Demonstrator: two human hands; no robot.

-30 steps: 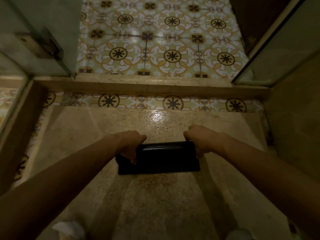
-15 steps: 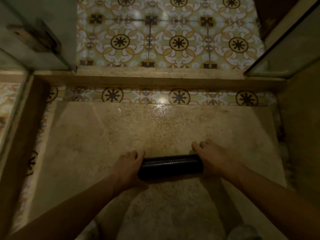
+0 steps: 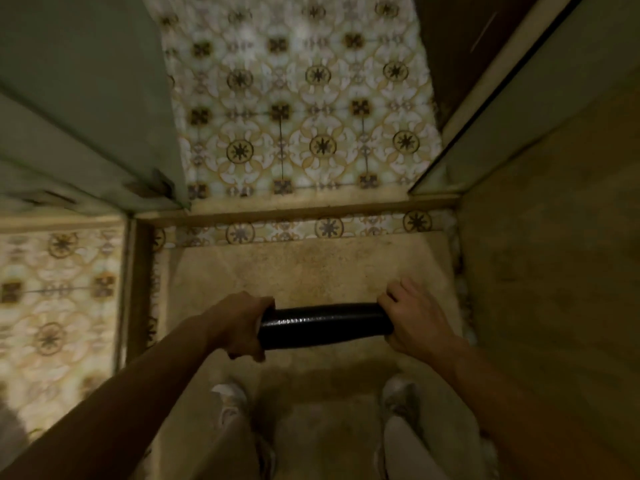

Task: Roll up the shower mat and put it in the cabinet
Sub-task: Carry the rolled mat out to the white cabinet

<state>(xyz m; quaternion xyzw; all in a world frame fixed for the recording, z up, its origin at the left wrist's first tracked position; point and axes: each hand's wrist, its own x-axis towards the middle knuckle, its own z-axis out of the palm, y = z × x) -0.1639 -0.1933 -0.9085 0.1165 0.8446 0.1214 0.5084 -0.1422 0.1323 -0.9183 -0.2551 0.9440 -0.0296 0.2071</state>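
single head-worn view, steeply downward and forward over the shower floor point(image 3: 311, 271), close above it

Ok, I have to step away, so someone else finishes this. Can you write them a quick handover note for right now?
Left hand: closed on the left end of the rolled black shower mat.
Right hand: grip on the right end, fingers partly loose.
Mat: fully rolled into a tube, held level above the beige shower floor, between the glass panels.
Done: rolling.
Left: carry it out over the threshold and put it in the cabinet, which is not in view.
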